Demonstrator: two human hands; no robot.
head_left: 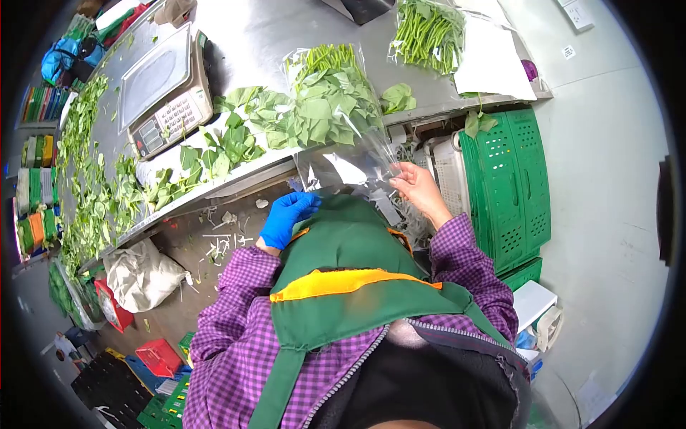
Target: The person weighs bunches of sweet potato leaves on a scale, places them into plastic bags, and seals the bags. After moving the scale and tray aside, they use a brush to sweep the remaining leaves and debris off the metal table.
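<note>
A clear plastic bag [343,166] filled with leafy greens [325,104] lies over the front edge of the steel table, stems pointing away from me. Its loose end hangs toward my apron. My left hand [289,217], in a blue glove, pinches the left corner of that end. The bare right hand [418,187] grips the right corner between thumb and fingers. Between them the plastic is spread wide. Loose leaves [227,146] lie on the table just left of the bag.
A digital scale [161,93] stands at the left on the steel table [250,43]. Another bag of greens [427,36] lies at the back right, beside white paper [493,57]. Green crates [504,186] stack below right. A white sack [143,275] rests on the floor.
</note>
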